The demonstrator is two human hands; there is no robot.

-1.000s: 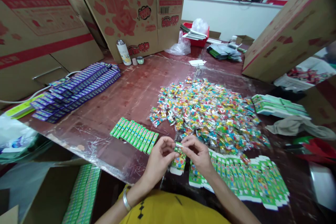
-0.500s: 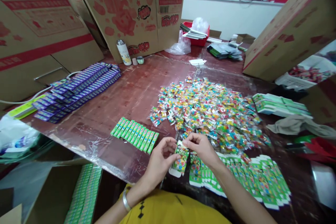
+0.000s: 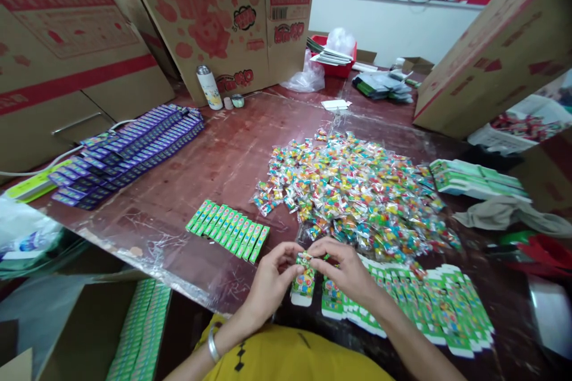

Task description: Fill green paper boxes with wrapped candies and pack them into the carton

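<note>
A small green printed carton (image 3: 304,284) is between my two hands, its white end flap towards me. My left hand (image 3: 273,277) pinches the carton's left side with thumb and fingers. At its far end my right hand (image 3: 344,268) has thumb and fingertips closed on the top edge; the fingers partly hide that end. Right of the carton lies an overlapping row of flat green cartons (image 3: 451,309), partly under my right forearm. Just beyond my hands spreads a heap of clear-wrapped colourful candy packets (image 3: 353,184). To the left stands a row of filled-out green cartons (image 3: 227,229).
Stacked purple boxes (image 3: 134,155) lie at the left. An open cardboard box (image 3: 67,333) with green cartons stands below the table's edge. Large cartons (image 3: 223,24) and a flask (image 3: 209,88) are behind. More flat green cartons (image 3: 480,178) and a grey cloth (image 3: 513,214) lie right.
My right hand's fingers have curled lower over the carton's far end, and both hands have come slightly nearer my body. The far end now looks folded in.
</note>
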